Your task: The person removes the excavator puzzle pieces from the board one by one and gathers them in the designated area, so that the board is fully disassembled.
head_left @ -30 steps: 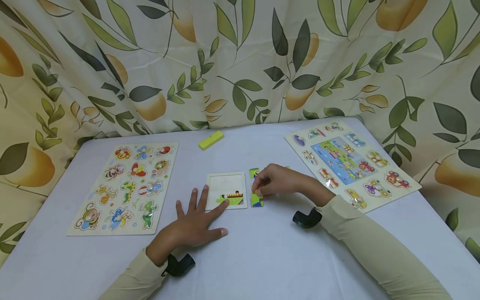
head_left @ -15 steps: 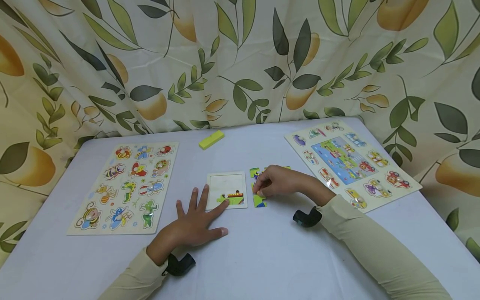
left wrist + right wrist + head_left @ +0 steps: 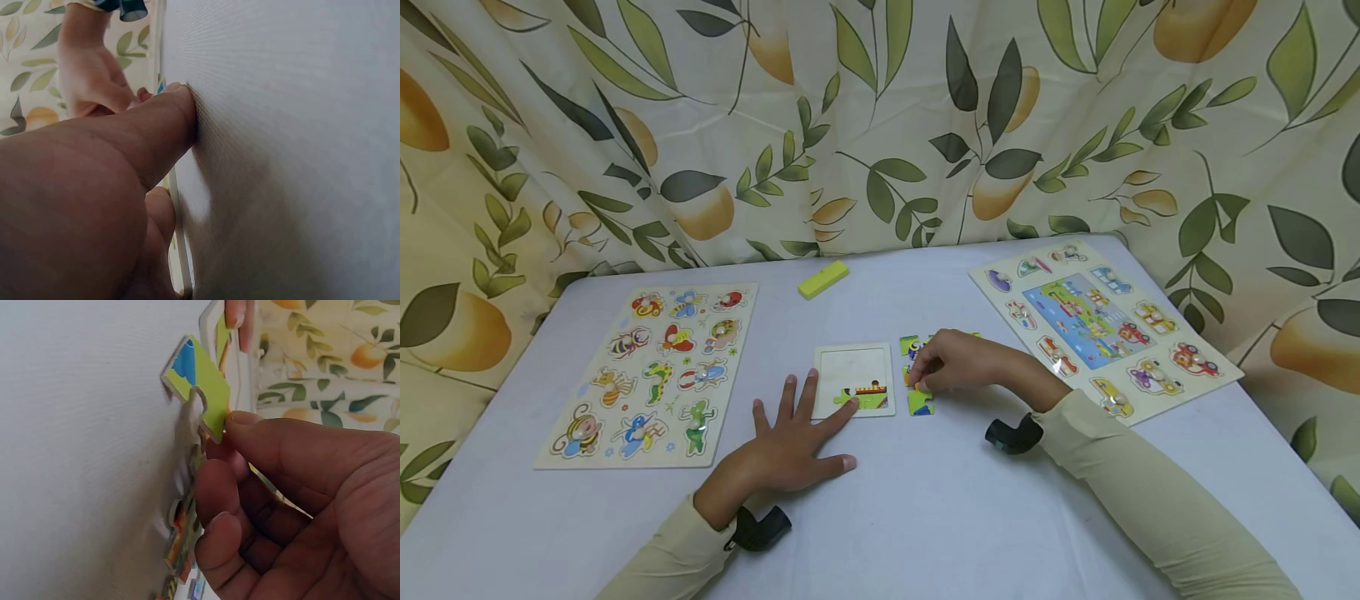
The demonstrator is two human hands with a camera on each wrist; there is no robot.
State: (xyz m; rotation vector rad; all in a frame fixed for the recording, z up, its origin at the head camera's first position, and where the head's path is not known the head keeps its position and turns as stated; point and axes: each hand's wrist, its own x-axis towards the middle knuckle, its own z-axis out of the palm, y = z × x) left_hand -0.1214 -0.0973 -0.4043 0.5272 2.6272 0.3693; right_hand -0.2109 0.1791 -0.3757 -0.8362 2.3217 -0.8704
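Observation:
My left hand [image 3: 790,454] lies with fingers spread at the left and lower edge of a small white puzzle frame [image 3: 853,367]. Its index fingertip presses on green jigsaw pieces [image 3: 871,402] with a red and yellow train, set along the frame's bottom. Just right of the frame, my right hand [image 3: 958,362] pinches a green jigsaw piece [image 3: 211,378] with a blue corner between thumb and fingers. The right wrist view shows that piece tilted up on one side. Another piece [image 3: 909,345] peeks out beyond the fingers, and more loose pieces [image 3: 181,531] are partly hidden behind the hand.
At left lies an insect puzzle board [image 3: 658,375]. A vehicle puzzle board [image 3: 1150,367] sits at right, under the right forearm's far side. A yellow-green block [image 3: 823,280] rests near the table's back, before a leaf-patterned curtain [image 3: 880,125].
The pinched jigsaw piece has shifted slightly right, away from the frame, and turned a little in my right fingers. My left hand stays in place.

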